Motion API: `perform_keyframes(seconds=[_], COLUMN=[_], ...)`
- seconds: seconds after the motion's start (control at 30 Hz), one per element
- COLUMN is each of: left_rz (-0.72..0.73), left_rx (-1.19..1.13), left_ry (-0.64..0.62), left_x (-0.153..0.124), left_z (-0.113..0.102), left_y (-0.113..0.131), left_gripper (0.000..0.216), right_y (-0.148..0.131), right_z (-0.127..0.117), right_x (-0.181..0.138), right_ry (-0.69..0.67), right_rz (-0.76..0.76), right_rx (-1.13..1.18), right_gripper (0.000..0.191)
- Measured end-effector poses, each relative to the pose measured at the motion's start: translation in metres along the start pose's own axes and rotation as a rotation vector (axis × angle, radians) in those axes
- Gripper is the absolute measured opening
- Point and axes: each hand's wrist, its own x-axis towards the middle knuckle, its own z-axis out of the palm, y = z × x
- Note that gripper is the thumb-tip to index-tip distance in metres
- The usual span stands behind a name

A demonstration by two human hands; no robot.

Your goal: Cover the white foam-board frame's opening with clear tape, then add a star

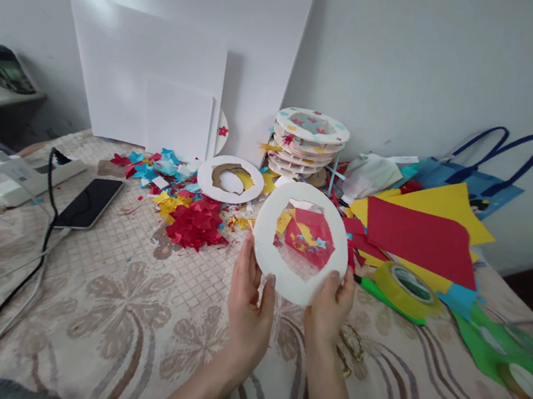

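Observation:
A white round frame (pixel 266 241) with a clear angular window is held up over the table, tilted toward me. My left hand (pixel 252 298) grips its lower left edge, thumb in front. On the lower right edge, my right hand (pixel 329 307) pinches the rim. Small yellow and blue bits show in the window, with red behind them; whether they lie inside the frame or beyond it I cannot tell. Behind it rests another white ring (pixel 205 180) with a ragged opening. Red paper stars (pixel 197 222) are heaped left of my hands, near blue paper stars (pixel 147 170).
A stack of decorated round frames (pixel 313 126) stands at the back, beside white boards (pixel 139 71) leaning on the wall. To the right lie red paper (pixel 416 240), a tape roll (pixel 404 289) and a blue bag (pixel 472 181). A phone (pixel 91 203) and cables (pixel 43 245) occupy the left.

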Motion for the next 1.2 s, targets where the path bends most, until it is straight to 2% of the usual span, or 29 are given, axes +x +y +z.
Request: perform_keyframes(seconds=[0.13,0.23,0.37,0.43,0.5,0.57,0.77,0.83,0.93,1.03,1.2], left_rz=[-0.069,0.039,0.361,0.399,0.333,0.228,-0.055,-0.11,-0.12,-0.108,-0.061], left_rx=[-0.076,0.197,0.621,0.652,0.604,0.504,0.055,-0.016,-0.072,0.013,0.439], left_ry=[0.057,0.082,-0.127,-0.214,-0.213,-0.158,-0.017,-0.011,-0.063,-0.107,-0.056], left_x=[0.011,0.021,0.023,0.022,0.022,0.024,0.028,0.028,0.031,0.038,0.053], left_z=[-0.007,-0.022,-0.032,-0.03,-0.026,-0.023,-0.013,-0.01,-0.011,-0.019,-0.036], left_y=[0.009,0.015,0.014,0.008,0.001,-0.005,-0.007,-0.005,0.0,0.005,0.01], left_gripper=[0.051,0.056,0.069,0.069,0.068,0.066,0.062,0.061,0.058,0.055,0.038], right_y=[0.0,-0.002,-0.005,-0.006,-0.006,-0.004,0.001,0.002,0.003,0.004,0.002], right_z=[-0.001,-0.002,-0.001,0.0,0.0,-0.001,-0.004,-0.004,-0.005,-0.005,-0.004], right_x=[0.003,0.004,0.001,0.0,-0.001,-0.002,0.0,0.001,0.003,0.003,-0.001], right_ry=[0.014,0.036,0.04,0.025,0.016,0.028,0.032,0.031,0.029,0.02,-0.006], right_rz=[0.031,0.041,0.05,0.044,0.014,-0.031,-0.067,-0.072,-0.068,-0.067,-0.086], right_rx=[0.036,0.047,0.068,0.074,0.058,0.018,-0.101,-0.109,-0.114,-0.116,-0.117], right_gripper=[0.061,0.062,0.064,0.064,0.063,0.064,0.066,0.066,0.065,0.066,0.068])
